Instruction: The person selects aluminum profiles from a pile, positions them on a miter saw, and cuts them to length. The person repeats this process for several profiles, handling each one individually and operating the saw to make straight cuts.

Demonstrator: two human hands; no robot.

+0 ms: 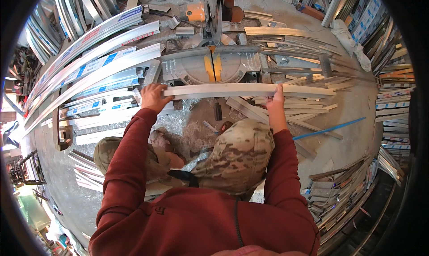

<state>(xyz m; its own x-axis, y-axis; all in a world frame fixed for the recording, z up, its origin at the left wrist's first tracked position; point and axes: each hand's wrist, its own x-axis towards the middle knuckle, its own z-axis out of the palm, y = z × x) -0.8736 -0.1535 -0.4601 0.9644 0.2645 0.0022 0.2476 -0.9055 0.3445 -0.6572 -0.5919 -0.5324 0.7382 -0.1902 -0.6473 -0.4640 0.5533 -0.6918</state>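
Held crosswise in front of me is a long pale metal profile [223,91]. My left hand [154,98] grips its left end, and my right hand [275,102] is wrapped round it farther right, with the profile running on past that hand. Just beyond the profile stands a miter saw, its round base [187,68] carrying a yellow insert [209,69] with a dark slot. The saw blade [215,21] is raised above the base, beside an orange motor housing [195,12]. Whether the profile touches the saw's front edge I cannot tell.
Long wrapped profiles [98,68] lie stacked to the left. Cut strips [308,84] are scattered to the right, near a blue strip [330,128]. A dark handle [217,111] points toward me from the saw. More offcuts [339,193] are piled at the lower right.
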